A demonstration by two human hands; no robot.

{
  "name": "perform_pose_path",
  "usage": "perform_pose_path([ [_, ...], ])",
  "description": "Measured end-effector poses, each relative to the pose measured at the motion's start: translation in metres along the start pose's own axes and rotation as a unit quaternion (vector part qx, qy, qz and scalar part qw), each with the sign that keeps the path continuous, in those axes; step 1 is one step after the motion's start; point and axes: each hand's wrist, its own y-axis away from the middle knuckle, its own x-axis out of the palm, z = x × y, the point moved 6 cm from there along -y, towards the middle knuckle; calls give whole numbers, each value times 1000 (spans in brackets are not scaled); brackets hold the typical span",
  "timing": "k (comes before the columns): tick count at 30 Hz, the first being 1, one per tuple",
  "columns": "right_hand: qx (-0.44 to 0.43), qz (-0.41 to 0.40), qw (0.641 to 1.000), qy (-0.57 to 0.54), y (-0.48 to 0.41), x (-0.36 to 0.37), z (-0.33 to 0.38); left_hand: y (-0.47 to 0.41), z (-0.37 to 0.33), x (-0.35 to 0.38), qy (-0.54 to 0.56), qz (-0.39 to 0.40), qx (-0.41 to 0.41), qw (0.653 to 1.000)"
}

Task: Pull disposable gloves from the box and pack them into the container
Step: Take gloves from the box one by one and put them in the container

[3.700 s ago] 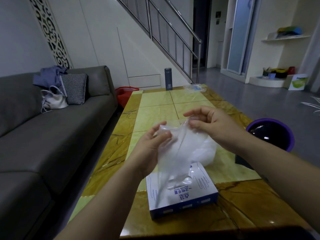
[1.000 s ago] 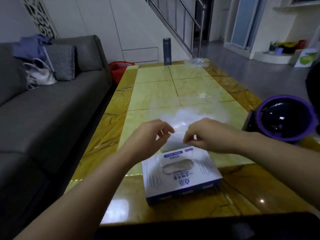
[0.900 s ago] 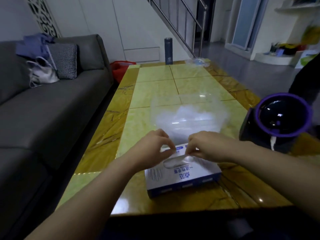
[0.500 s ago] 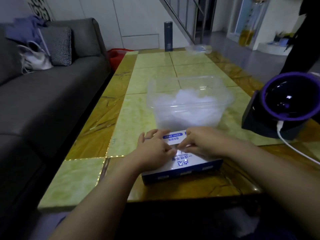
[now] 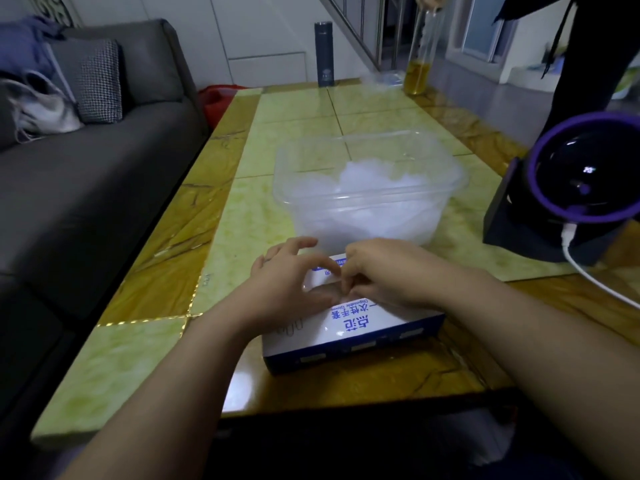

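Okay, head view: box [image 5: 363, 327] sits on the desk [image 5: 242, 216] just in front of the container [image 5: 367, 216], which already holds gloves [image 5: 374, 178]. Left hand [image 5: 287, 282] rests open-fingered on the box. Right hand [image 5: 384, 271] curls into the slot; can't tell if it grips anything. Best to pinch one glove only, keep the box pinned, and pull straight up.

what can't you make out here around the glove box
- Head view: the glove box opening is covered by the left hand and right hand; whether either pinches a glove is hidden.
- Head view: gloves in the container blur into one white heap; no count.
- Head view: dark-clothed person cut off by the top right edge.
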Motion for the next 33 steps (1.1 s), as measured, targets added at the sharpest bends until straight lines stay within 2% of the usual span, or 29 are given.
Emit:
perform_pose_path([
  [6, 3, -52, 997, -57, 12, -16, 14, 0, 7, 3, -43, 25, -9, 999],
  [9, 10, -137, 989, -46, 18, -28, 15, 2, 10, 4, -36, 26, -6, 999],
  [11, 18, -191, 978, -85, 22, -39, 14, 4, 11, 5, -25, 33, -7, 999],
  [12, 27, -192, 974, -115, 23, -40, 11, 5, 10, 5, -23, 35, -7, 999],
  [14, 64, -140, 979, -136, 22, -32, 2, 7, 9, 6, -23, 39, -7, 999],
  [16, 98, -63, 990, -85, 18, -19, -6, 8, 7, 8, -25, 46, -10, 999],
  [17, 103, -50, 991, -73, 17, -17, -6, 9, 6, 9, -30, 51, -12, 998],
  [19, 85, -90, 984, -126, 15, -23, -1, 9, 5, 10, -46, 59, -18, 997],
  [22, 52, -200, 964, -167, 15, -41, 9, 7, 4, 11, -63, 67, -31, 995],
  [24, 44, -273, 939, -204, 18, -56, 11, 6, 3, 11, -63, 69, -36, 995],
  [28, 66, -435, 833, -336, 34, -95, -7, 8, 1, 9, -49, 70, -35, 996],
  [30, 89, -465, 788, -393, 40, -101, -15, 10, -2, 7, -31, 70, -37, 996],
  [33, 121, -481, 701, -513, 46, -98, -29, 16, -11, -4, 18, 60, -29, 998],
])
